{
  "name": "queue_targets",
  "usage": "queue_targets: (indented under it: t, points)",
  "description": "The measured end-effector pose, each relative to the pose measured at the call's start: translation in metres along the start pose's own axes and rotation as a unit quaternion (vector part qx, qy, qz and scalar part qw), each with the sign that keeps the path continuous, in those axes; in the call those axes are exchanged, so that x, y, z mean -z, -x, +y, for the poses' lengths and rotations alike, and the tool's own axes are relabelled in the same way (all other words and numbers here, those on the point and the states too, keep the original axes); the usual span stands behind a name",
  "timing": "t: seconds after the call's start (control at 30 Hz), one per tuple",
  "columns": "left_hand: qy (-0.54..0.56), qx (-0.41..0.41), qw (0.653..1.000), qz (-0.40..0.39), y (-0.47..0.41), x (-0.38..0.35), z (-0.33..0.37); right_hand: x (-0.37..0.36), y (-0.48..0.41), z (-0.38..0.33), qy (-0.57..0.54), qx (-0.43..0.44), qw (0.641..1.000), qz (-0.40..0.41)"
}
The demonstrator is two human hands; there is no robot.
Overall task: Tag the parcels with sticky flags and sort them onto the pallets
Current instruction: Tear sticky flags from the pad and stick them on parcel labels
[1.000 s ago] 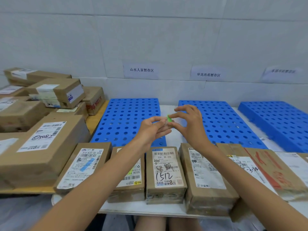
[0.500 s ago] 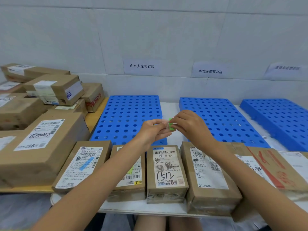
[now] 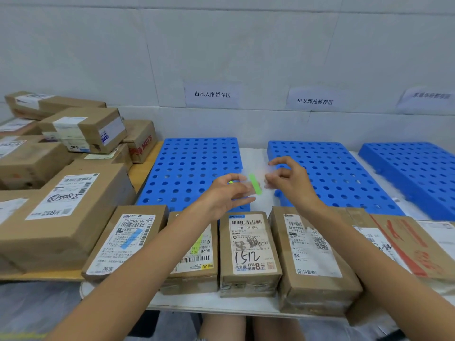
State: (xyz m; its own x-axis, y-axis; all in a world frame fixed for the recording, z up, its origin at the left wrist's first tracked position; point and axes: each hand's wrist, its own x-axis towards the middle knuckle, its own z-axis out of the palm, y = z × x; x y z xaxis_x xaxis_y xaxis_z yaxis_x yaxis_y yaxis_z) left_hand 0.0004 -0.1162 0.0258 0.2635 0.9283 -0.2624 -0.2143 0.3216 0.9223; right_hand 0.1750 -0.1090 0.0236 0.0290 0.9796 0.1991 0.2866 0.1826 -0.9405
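The left hand (image 3: 229, 195) pinches a clear plastic sticky flag with a green tip (image 3: 254, 184); I cannot tell if the right hand (image 3: 290, 180) just beside it grips anything.

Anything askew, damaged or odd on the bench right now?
Minor only. The blue flag on the front-left parcel lies diagonally across its label. The top box sits skewed on the left pile. The 1512 parcel has dark scribble over its print. No spills visible.
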Motion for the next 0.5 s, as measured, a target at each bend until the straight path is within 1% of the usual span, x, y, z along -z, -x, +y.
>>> queue_targets:
  t: [0.1,0.17,0.23,0.33,0.4,0.5]
  points:
    - [-0.137,-0.005,0.991,-0.006,0.001,0.003,0.001,0.008,-0.004,-0.007,0.078,0.064,0.994,-0.037]
    - [-0.163,-0.018,0.986,-0.010,0.003,0.006,0.002,0.010,-0.007,-0.015,0.089,0.091,0.989,-0.072]
    - [-0.157,-0.036,0.987,-0.012,0.004,0.005,0.002,0.007,-0.007,-0.018,0.061,0.080,0.993,-0.064]
    - [-0.065,-0.057,0.996,0.008,0.004,0.000,0.000,-0.001,-0.004,-0.016,0.019,0.023,1.000,-0.003]
    - [-0.029,-0.047,0.998,-0.015,0.004,-0.001,-0.001,-0.006,0.001,-0.012,-0.002,0.015,1.000,-0.006]
    - [-0.075,-0.015,0.994,-0.076,0.008,-0.001,0.000,-0.009,0.004,-0.011,0.016,0.054,0.998,-0.004]
